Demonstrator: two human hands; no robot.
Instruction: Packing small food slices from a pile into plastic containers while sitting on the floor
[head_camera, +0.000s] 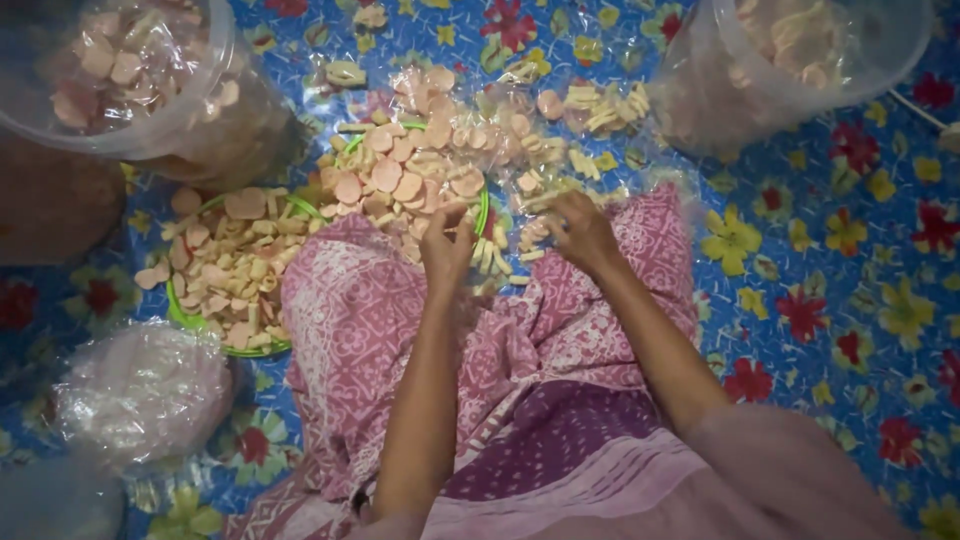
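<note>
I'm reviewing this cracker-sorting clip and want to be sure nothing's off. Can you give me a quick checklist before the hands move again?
1. Left hand over the crackers on the green-rimmed tray: ok.
2. Right hand at the stick-shaped pieces: ok.
3. Grip closed on a piece, either hand: cannot tell.
4. Second tray within sight, heaped: ok.
5. Crackers kept on trays: not ok, some lie on the floral mat.

I see a blue mat (850, 300) with red and yellow flowers under everything. A clear bucket (60, 120) of pink chips sits at the mat's top left corner, and another clear bucket (880, 50) sits at the top right corner. Near the bottom left corner lies a puffy clear bag (140, 390). A pink patterned cloth (350, 310) covers the lap.
</note>
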